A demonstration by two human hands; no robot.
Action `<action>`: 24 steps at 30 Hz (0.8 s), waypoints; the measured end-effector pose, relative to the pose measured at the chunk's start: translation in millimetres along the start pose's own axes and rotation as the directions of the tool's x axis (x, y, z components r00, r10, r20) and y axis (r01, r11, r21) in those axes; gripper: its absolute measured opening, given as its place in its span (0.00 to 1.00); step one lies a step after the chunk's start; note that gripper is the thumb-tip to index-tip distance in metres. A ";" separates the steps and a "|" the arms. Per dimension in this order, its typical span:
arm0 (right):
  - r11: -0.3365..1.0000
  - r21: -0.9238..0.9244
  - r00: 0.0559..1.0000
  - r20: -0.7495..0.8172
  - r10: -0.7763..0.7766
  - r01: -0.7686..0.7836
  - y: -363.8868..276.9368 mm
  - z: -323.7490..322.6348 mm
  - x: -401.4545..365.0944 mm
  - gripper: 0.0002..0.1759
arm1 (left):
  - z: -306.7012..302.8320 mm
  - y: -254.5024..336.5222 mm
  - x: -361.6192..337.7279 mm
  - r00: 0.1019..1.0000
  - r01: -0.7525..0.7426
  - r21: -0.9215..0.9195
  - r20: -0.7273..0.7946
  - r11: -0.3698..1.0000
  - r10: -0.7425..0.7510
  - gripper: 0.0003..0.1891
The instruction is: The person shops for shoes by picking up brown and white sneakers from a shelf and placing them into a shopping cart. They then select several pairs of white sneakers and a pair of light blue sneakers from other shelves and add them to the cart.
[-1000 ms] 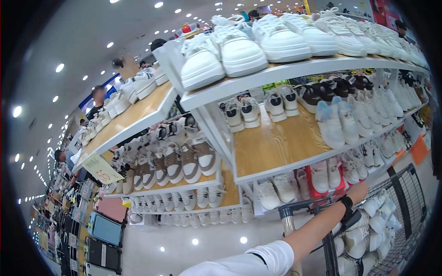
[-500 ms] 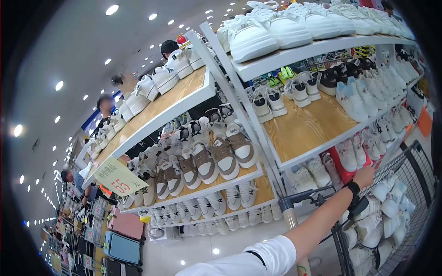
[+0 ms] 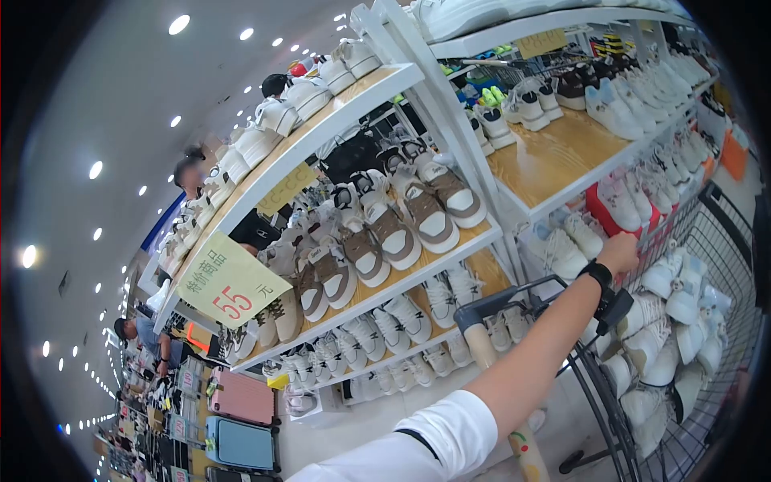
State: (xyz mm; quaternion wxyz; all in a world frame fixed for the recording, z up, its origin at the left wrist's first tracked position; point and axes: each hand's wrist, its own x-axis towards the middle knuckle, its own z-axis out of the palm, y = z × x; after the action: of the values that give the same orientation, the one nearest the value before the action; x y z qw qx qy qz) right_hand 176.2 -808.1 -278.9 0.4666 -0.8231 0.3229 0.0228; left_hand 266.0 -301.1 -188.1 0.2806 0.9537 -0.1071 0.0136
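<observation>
My left hand [image 3: 620,253] reaches out to the right from a white sleeve, with a black band at the wrist. Its fingers are closed around the near side rim of a wire shopping cart [image 3: 713,201]. Several white sneakers [image 3: 646,341] are piled in the basket. The cart's beige handle [image 3: 526,458] runs beneath my forearm. Just beyond the hand, pale shoes stand by a red shoe box [image 3: 596,207] on a low shelf. My right hand is out of the picture.
Shelves hold brown-and-white sneakers [image 3: 393,233] and rows of white shoes. A yellow price card [image 3: 231,281] reading 55 hangs off the left shelf's corner. Pink [image 3: 245,395] and blue suitcases [image 3: 241,443] stand at lower left. People are behind the left shelf and further back.
The view has shifted, bringing the left shelf and price card closer and larger. My left hand stays on the cart rim and appears slightly higher and further left.
</observation>
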 end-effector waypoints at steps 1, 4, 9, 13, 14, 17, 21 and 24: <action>1.000 -0.002 1.000 -0.002 0.008 -0.008 7.0 -0.8 -10.3 0.11 | -6.2 -1.0 -13.0 1.000 0.003 0.000 0.009 1.000 -0.003 0.12; 1.000 -0.001 1.000 -0.003 0.005 -0.005 18.2 1.9 -30.7 0.11 | -18.4 -5.9 -45.4 0.999 0.026 0.022 0.031 0.999 -0.027 0.12; 1.000 0.027 1.000 -0.017 0.002 -0.002 48.6 -2.0 -63.7 0.12 | -30.4 -14.0 -91.2 0.996 0.024 0.140 0.085 0.990 -0.036 0.12; 0.995 0.099 1.000 -0.024 0.012 -0.010 70.9 1.4 -98.1 0.12 | -48.1 -13.9 -125.4 0.985 0.060 0.228 0.147 0.972 -0.095 0.12; 0.989 0.146 1.000 -0.017 0.006 -0.003 77.3 5.7 -104.9 0.12 | -54.3 -14.0 -136.2 0.966 0.110 0.224 0.206 0.968 -0.158 0.12; 0.999 0.026 0.997 -0.074 -0.026 0.028 107.3 5.9 -110.8 0.13 | -59.7 -22.1 -163.5 0.990 0.066 0.236 0.109 0.970 -0.094 0.12; 0.989 0.112 0.994 -0.043 0.103 -0.098 70.4 18.8 -214.3 0.11 | -65.4 -34.0 -198.3 0.990 0.054 0.254 0.112 0.966 -0.085 0.12; 0.990 0.103 0.994 -0.044 0.097 -0.092 91.2 19.8 -229.4 0.11 | -73.9 -38.8 -220.3 0.985 0.084 0.271 0.124 0.959 -0.122 0.11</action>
State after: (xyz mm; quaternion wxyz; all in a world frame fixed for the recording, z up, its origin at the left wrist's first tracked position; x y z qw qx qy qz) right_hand -50.3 -708.0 -281.0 0.4980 -0.7824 0.3737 0.0085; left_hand 61.6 -186.2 -165.4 0.1427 0.9855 -0.0738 -0.0537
